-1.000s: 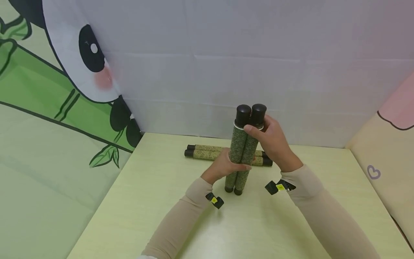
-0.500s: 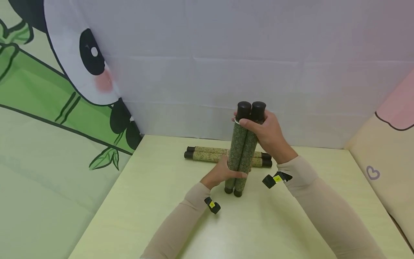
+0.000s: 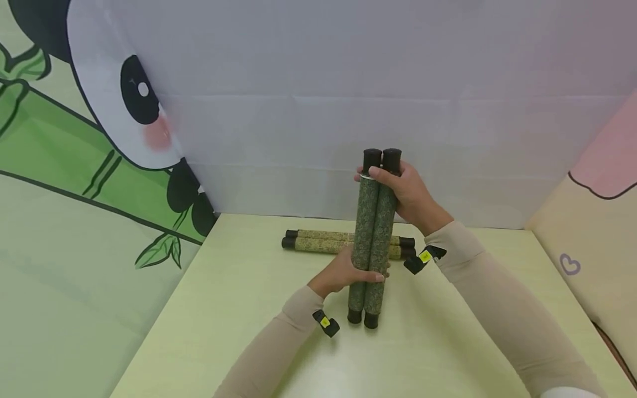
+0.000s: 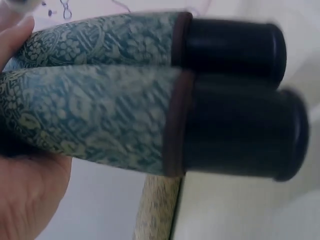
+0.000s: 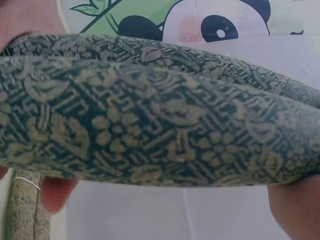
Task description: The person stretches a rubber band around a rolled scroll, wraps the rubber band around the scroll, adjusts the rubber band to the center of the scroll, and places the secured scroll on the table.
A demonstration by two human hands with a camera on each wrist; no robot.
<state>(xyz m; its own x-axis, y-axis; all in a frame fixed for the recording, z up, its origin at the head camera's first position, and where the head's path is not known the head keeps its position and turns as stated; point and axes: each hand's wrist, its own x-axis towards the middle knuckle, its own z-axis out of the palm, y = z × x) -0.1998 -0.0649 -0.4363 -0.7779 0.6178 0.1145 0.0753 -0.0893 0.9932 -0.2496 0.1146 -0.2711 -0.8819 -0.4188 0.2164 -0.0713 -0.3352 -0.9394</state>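
Observation:
Two rolled scrolls in dark green floral cloth with black end knobs are held side by side, nearly upright, above the table. My right hand grips them near the top, thumb across the front below the knobs. Lower down, my left hand wraps round both rolls with its thumb in front. In the left wrist view, the green scrolls show black knobs at one end. The right wrist view shows their flower-patterned cloth close up. Most fingers are hidden behind the rolls.
Behind the held pair, two yellowish patterned scrolls with black ends lie side by side across the pale table. A white wall sheet rises at the table's back edge. Printed cartoon panels stand left and right.
The green scrolls have tilted to face me more, their tops rising and lower ends coming lower in view. Both hands keep hold of them. The yellow scrolls stay on the table.

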